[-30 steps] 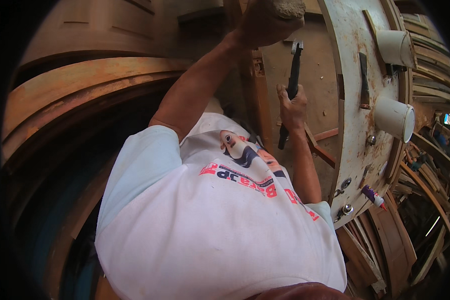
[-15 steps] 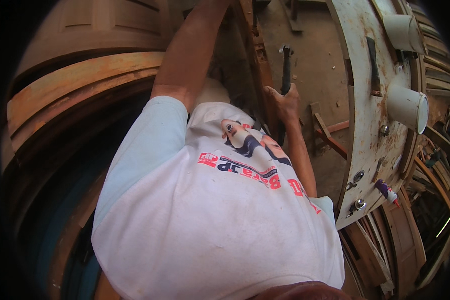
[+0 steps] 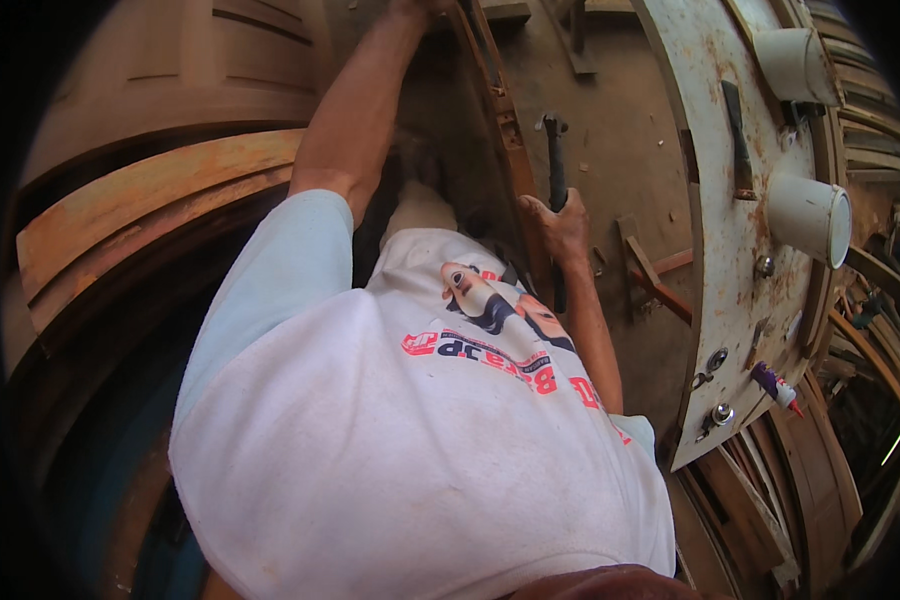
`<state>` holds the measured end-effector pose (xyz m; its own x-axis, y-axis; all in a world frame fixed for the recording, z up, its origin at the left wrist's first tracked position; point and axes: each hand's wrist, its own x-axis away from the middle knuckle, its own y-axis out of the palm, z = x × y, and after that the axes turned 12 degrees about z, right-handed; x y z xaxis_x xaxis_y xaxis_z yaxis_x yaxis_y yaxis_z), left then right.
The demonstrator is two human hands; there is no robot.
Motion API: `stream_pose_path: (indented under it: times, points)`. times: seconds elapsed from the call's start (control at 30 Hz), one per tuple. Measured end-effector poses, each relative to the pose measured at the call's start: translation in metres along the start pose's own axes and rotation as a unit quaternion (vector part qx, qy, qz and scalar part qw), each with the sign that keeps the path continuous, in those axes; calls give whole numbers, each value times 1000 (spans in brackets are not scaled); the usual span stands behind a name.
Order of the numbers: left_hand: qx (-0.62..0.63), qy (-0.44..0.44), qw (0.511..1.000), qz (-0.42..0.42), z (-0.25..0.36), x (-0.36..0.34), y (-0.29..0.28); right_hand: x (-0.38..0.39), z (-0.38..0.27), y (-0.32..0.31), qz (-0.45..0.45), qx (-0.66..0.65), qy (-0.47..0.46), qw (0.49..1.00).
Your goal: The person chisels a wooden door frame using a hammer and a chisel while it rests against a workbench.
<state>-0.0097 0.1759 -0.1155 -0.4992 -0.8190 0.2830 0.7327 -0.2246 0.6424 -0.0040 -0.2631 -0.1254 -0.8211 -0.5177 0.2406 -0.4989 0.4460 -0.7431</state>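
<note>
My right hand (image 3: 564,228) is wrapped around the black handle of a hammer (image 3: 557,160), its small metal head pointing away from me. Right beside that hand runs a long reddish-brown wooden beam (image 3: 515,160) with mortise-like slots cut in it. My left arm stretches forward to the top edge, where my left hand (image 3: 422,6) is near the far end of the beam. The frame cuts off most of the left hand, so its fingers and any hold on the wood are hidden.
On the right stands a worn white bench top (image 3: 715,300) carrying two white buckets (image 3: 802,212), a chisel-like dark tool (image 3: 738,140), door knobs (image 3: 721,413) and a glue bottle (image 3: 775,388). Curved wooden panels (image 3: 170,195) are stacked at left. Wood scraps (image 3: 655,270) lie on the floor.
The view has shifted slightly, and the beam, hammer and right hand sit lower in the picture. My left hand now shows partly at the top edge. The right hand keeps its grip on the hammer.
</note>
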Motion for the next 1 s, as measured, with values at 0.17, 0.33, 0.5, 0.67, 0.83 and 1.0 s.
stream_pose_path:
  times: [0.17,0.33,0.5,0.67,0.83,1.0]
  points:
    - [-24,103,994,-18,59,101,41,1,9,5,-6,-33,1,999]
    - [-88,285,954,-24,58,107,54,-4,4,0,-33,-25,7,999]
    - [-134,280,951,10,41,120,59,-6,4,1,-32,-5,13,999]
    - [-192,298,935,24,39,133,63,-5,0,-3,-40,-16,14,999]
    - [-173,293,940,19,29,127,57,-6,2,-3,-42,-10,16,999]
    - [-157,286,945,27,27,131,59,-7,3,-3,-48,-10,17,999]
